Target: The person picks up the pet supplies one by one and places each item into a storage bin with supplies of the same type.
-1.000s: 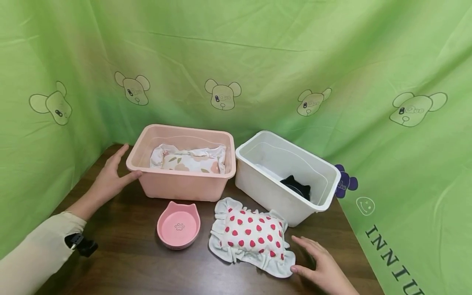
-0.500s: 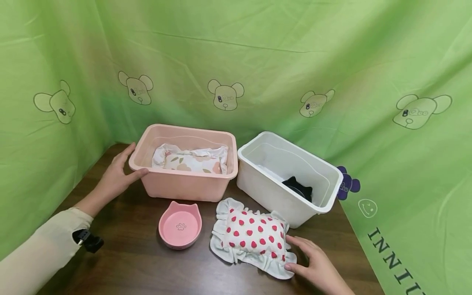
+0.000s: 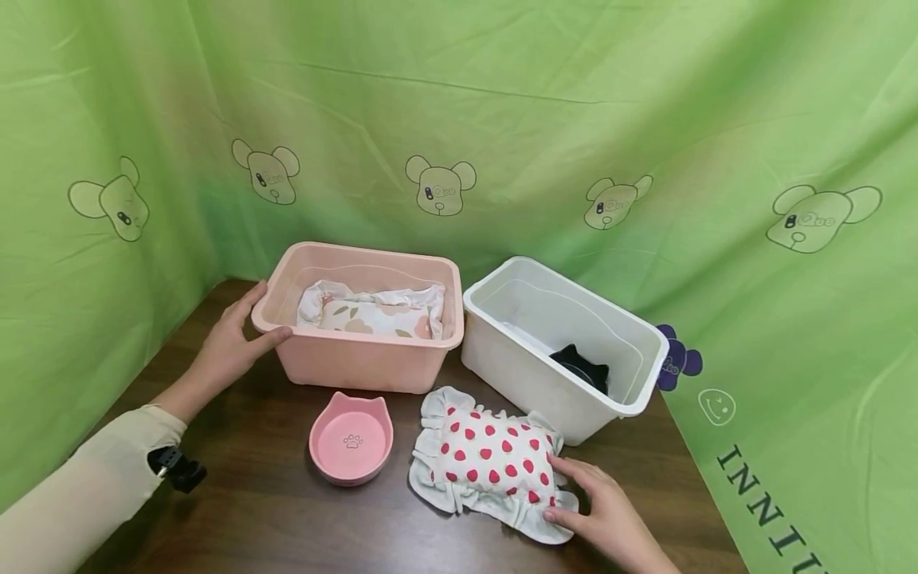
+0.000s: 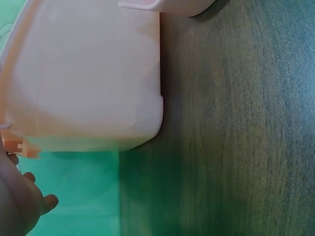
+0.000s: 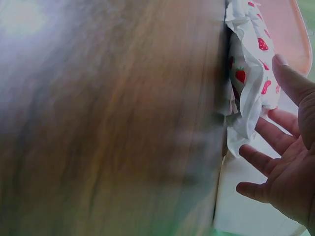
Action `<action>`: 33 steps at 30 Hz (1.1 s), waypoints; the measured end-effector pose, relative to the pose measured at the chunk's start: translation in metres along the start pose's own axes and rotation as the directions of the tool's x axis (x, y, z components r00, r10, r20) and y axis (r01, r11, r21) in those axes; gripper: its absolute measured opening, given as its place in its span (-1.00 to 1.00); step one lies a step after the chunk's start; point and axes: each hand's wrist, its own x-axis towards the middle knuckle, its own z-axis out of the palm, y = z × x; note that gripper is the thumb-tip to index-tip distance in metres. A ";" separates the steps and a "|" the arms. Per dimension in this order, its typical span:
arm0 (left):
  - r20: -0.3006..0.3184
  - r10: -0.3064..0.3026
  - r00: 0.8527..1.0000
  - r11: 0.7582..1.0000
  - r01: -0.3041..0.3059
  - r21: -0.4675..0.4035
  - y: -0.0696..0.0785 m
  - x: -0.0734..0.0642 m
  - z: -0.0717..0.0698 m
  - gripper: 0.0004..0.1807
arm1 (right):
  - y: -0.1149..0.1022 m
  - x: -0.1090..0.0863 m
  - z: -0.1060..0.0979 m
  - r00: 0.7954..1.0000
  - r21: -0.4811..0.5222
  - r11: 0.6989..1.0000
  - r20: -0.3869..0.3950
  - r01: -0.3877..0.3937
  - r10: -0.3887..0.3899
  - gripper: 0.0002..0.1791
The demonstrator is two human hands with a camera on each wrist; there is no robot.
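Note:
My left hand (image 3: 229,341) is at the left end of the pink bin (image 3: 362,363), its thumb on the front rim corner and its fingers along the left side. Inside that bin lies a flower-print pillow (image 3: 380,317) with white ruffles. My right hand (image 3: 595,506) reaches over the right edge of a strawberry-print pillow (image 3: 491,454), thumb and fingers spread at its ruffle. In the right wrist view, the right hand's fingers (image 5: 258,160) extend beside the strawberry pillow (image 5: 263,46), apart from one another. The left wrist view shows the left hand (image 4: 22,196) beside the bin's end wall (image 4: 93,73).
A pink cat-eared bowl (image 3: 351,446) with a paw print stands before the pink bin. To the right, a white bin (image 3: 534,383) holds a black cat-eared bowl (image 3: 581,368). Green printed cloth (image 3: 516,96) hangs behind the wooden table (image 3: 287,518).
The right hand has moved left, from beside the strawberry pillow to over its right edge. The left hand has come slightly closer to the pink bin, its thumb now on the rim.

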 end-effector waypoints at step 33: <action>-0.060 0.098 0.993 0.944 -0.111 -0.311 -0.006 -0.004 0.022 -0.09 | -0.021 0.029 0.016 0.978 0.019 0.991 -0.160 -0.129 0.130 -0.72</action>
